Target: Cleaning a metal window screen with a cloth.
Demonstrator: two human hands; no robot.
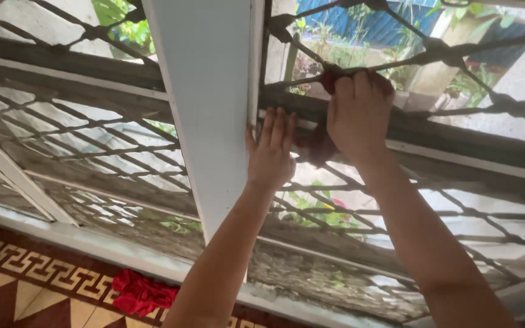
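A: Status of hands at white window post (205,121)?
B: Left hand (270,152) lies flat, fingers spread, bracing it. Right hand (360,112), just beside, grips dark red cloth (318,143) against metal grille (457,54) for wiping pressure.

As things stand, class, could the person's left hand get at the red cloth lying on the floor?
Probably not without bending down. The left hand is pressed flat against the white window post, high up beside the right hand. The red cloth lies far below on the patterned floor, though nothing blocks the way.
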